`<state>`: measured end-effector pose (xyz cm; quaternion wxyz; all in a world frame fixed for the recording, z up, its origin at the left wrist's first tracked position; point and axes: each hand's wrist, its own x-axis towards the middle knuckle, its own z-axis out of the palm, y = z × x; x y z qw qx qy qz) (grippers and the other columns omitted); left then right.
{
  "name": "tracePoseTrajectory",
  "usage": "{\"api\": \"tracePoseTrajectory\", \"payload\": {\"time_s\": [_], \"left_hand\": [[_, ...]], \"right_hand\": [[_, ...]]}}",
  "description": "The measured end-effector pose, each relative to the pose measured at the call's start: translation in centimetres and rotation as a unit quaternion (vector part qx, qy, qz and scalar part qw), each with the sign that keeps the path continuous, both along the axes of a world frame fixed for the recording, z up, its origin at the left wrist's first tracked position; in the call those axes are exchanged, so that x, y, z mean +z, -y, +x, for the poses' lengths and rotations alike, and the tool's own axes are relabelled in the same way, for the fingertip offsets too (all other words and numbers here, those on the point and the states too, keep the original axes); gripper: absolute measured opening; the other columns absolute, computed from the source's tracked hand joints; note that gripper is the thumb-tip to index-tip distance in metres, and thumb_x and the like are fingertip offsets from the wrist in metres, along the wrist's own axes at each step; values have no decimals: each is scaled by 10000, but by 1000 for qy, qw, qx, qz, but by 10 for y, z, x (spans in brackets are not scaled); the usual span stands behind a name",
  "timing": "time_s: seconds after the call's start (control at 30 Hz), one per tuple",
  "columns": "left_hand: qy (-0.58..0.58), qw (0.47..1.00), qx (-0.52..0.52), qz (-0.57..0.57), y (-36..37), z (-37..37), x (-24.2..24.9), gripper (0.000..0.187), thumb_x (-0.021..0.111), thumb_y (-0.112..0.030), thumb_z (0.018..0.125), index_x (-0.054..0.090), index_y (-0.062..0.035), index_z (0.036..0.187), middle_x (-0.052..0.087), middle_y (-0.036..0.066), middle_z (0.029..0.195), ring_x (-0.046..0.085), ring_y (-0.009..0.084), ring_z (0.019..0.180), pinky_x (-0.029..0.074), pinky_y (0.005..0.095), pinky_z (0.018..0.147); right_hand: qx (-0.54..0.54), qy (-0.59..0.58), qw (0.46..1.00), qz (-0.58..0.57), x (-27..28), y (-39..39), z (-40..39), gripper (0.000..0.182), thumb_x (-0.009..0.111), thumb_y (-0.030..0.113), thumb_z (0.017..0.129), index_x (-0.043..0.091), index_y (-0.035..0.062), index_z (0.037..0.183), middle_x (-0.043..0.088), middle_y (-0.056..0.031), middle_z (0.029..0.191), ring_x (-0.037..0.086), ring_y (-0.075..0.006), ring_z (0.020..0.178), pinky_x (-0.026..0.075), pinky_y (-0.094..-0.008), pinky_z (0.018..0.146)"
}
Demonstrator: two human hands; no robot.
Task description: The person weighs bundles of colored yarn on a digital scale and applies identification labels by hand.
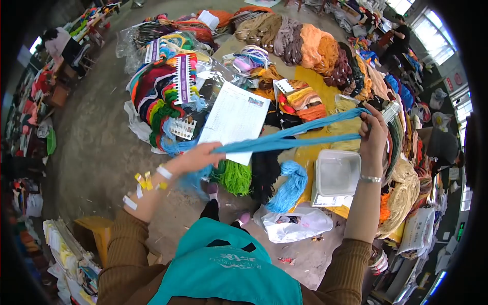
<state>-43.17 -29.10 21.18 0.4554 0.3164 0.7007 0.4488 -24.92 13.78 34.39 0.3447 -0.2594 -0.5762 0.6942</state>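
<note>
A skein of blue yarn [290, 142] is stretched in two strands across the table between my hands. My left hand [202, 156] is closed around its left end, and a blurred blue tail hangs below that hand. The right end loops over the fingers of my right hand [374, 131], which is closed on it and raised higher. Beneath the yarn lies a printed paper sheet [236, 114]. Bright green yarn [237, 178] and a light blue yarn bundle [288, 187] hang at the table's near edge.
A grey plastic tub [338, 173] stands near my right forearm. Hole-punched thread cards [184, 81] lie with multicoloured skeins at the left. Brown and orange yarn bundles [312, 43] line the far side. A white plastic bag [297, 226] sits below. Other people work in the background.
</note>
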Motion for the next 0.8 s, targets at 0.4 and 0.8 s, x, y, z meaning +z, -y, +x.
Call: {"api": "tracePoseTrajectory", "payload": {"time_s": [0.4,0.8], "left_hand": [[-266,899,264,226,-63,-193,21,344,662,-184,884,610,-12,1178,619,154,1181,586,272,1107,442,351,969],[-337,730,593,-28,109,-433,-91,378,653,-255,843,627,82,1012,664,265,926,633,426,867,491,468,801]], "right_hand": [[-115,13,986,-119,-125,-93,-113,350,516,16,905,582,4,1248,645,-104,1021,579,-129,790,482,-317,733],[47,225,973,-9,-209,126,-120,161,542,69,932,670,37,1024,665,-40,898,630,-115,803,516,-243,654]]}}
